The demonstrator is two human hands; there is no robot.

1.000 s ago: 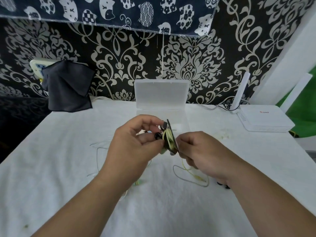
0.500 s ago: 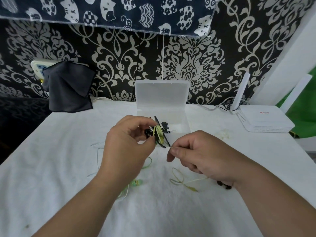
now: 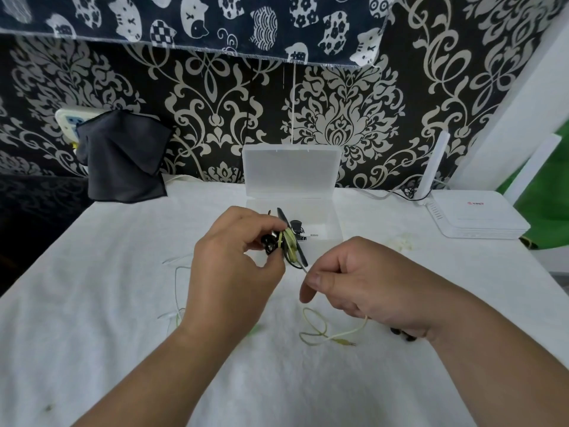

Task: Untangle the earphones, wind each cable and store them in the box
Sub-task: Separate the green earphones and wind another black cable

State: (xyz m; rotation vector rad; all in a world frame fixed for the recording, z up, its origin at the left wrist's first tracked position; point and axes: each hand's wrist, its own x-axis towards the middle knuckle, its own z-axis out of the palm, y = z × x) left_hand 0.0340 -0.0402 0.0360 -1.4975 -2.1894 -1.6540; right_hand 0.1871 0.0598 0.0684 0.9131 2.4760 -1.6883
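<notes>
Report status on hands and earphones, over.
Left hand grips tangled bundle. Right hand pinches yellow cable leading off it. Box open behind, nothing blocking.

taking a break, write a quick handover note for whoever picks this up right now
Left hand: grips the bundle of black and yellow cable, a few turns wound.
Right hand: pinches the yellow cable just off the bundle; its loose end and plug lie on the cloth.
Box: open, behind the hands.
Left: separate the two earphones, wind each, store them in the box.
</notes>
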